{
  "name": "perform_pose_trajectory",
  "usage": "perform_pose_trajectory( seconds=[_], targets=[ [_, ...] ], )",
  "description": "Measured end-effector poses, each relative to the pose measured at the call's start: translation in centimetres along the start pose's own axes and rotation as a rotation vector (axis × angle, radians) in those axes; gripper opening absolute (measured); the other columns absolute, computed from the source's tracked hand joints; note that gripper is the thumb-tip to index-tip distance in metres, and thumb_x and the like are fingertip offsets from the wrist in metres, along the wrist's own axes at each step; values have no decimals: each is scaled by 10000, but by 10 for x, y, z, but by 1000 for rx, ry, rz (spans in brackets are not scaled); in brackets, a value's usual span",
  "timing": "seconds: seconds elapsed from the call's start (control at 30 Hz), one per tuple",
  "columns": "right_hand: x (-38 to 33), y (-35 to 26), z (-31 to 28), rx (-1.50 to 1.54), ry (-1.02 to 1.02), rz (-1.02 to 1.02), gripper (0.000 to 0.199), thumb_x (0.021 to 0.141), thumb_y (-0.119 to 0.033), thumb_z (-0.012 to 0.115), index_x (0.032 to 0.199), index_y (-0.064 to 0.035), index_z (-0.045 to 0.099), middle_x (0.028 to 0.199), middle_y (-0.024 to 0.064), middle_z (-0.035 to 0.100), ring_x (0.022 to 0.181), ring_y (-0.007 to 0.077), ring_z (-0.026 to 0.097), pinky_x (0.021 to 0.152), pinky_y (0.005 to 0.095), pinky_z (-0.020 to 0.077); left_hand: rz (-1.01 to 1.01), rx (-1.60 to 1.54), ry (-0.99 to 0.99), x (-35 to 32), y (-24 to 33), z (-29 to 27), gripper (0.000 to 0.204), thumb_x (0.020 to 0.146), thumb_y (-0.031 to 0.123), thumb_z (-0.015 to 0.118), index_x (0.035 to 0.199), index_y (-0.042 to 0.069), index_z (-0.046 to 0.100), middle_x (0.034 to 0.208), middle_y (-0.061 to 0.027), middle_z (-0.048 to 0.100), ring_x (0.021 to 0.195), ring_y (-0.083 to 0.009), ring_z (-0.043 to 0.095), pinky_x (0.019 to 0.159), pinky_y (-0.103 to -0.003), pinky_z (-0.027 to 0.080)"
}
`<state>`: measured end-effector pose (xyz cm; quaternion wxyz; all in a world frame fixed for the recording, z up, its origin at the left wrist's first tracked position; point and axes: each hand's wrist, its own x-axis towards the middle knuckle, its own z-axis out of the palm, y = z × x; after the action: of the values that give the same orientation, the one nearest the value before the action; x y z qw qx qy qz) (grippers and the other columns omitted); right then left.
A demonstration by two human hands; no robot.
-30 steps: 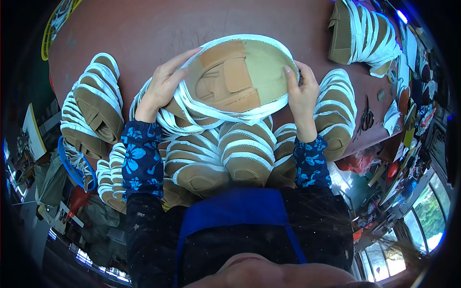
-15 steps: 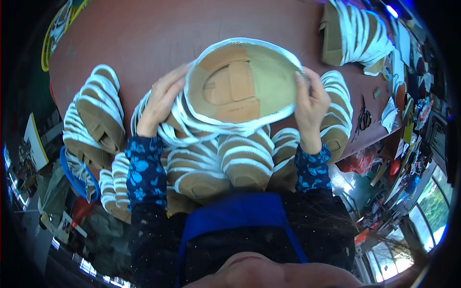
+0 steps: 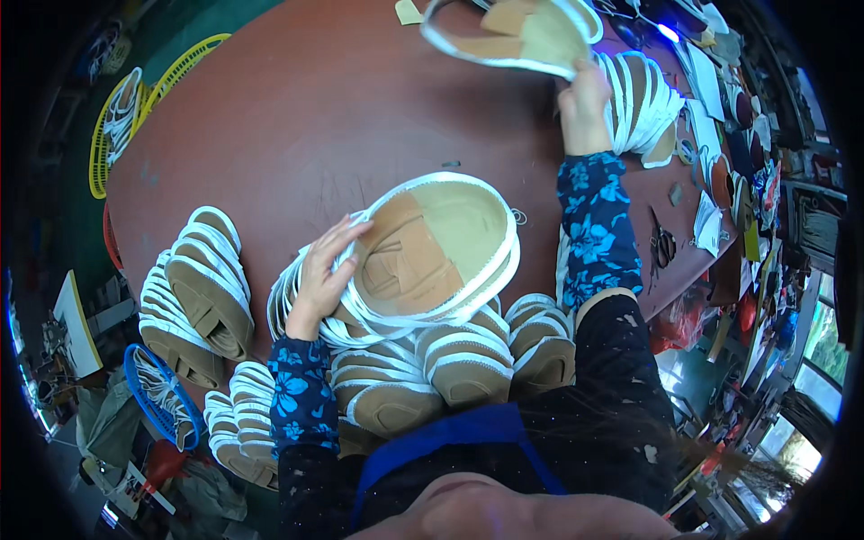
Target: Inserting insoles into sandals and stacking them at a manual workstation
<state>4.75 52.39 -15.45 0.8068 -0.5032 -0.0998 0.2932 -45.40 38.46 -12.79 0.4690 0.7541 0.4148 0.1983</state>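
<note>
My right hand (image 3: 585, 97) reaches far forward on the right, its fingers closed on the rim of a tan shoe upper (image 3: 553, 40) with a white bound edge. That upper is partly cut off by the top of the picture. In front of me lies a nested stack of similar uppers; the top shoe upper (image 3: 432, 247) faces up, showing a green-beige and orange-tan inside. My left hand (image 3: 326, 274) rests at the left side of this stack, fingers stretched out along the white rims.
More nested uppers stand along the near edge (image 3: 468, 364), on the left (image 3: 205, 288) and at the back right (image 3: 643, 108). Black scissors (image 3: 663, 243) lie on the brown table (image 3: 243, 126). Yellow baskets (image 3: 186, 67) and a blue basket (image 3: 162, 396) sit beyond the table's edge.
My right hand has left the stack and moved forward and right, carrying a shoe upper with it. The left hand stays by the stack. The whole view has shifted.
</note>
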Motion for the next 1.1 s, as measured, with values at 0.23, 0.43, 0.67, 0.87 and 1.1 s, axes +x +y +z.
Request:
perform_pose_trajectory(
  seconds=[0.23, 0.43, 0.67, 0.87, 1.1],
  targets=[
    [153, -41, -27, -88, 260, -285, 219, 949, -52, 589, 1156, -3, 639, 1087, 160, 700, 921, 340, 739, 787, 502, 610, 41, 23, 20, 7, 8, 6, 565, 817, 199, 588, 1368, 135, 697, 1428, -165, 659, 1438, -389, 519, 1193, -496, 388],
    [165, -5, 17, -1742, 433, -1077, 787, 857, -564, 769, 1373, -16, 538, 1465, 260, 509, 1322, 435, 496, 1038, 541, 451, 29, 38, 37, 2, 2, 5, 566, 800, 188, 600, 1351, 118, 706, 1425, -170, 661, 1426, -403, 530, 1186, -507, 390],
    [175, 93, 95, -1840, -471, -627, 790, 832, -537, 799, 1433, -75, 577, 1335, 222, 686, 1246, 422, 639, 1022, 501, 523, 29, 24, 36, 10, 2, 8, 534, 790, 192, 620, 1303, 102, 741, 1422, -170, 667, 1399, -406, 557, 1146, -503, 417],
    [104, 201, 155, -1369, -807, -815, 234, 935, -138, 678, 1146, -49, 724, 1047, 265, 723, 1032, 470, 683, 887, 511, 536, 14, 11, 43, -1, -15, -2, 564, 709, 146, 638, 1256, 83, 763, 1407, -191, 671, 1381, -402, 575, 1106, -485, 440],
    [-57, 290, 259, -798, -1460, -620, 347, 897, -27, 612, 1225, -53, 722, 1120, 227, 750, 1066, 368, 712, 940, 433, 549, -38, -9, 69, -2, -22, -3, 588, 752, 100, 642, 1333, 21, 689, 1393, -200, 673, 1392, -404, 566, 1146, -483, 406]
  ],
)
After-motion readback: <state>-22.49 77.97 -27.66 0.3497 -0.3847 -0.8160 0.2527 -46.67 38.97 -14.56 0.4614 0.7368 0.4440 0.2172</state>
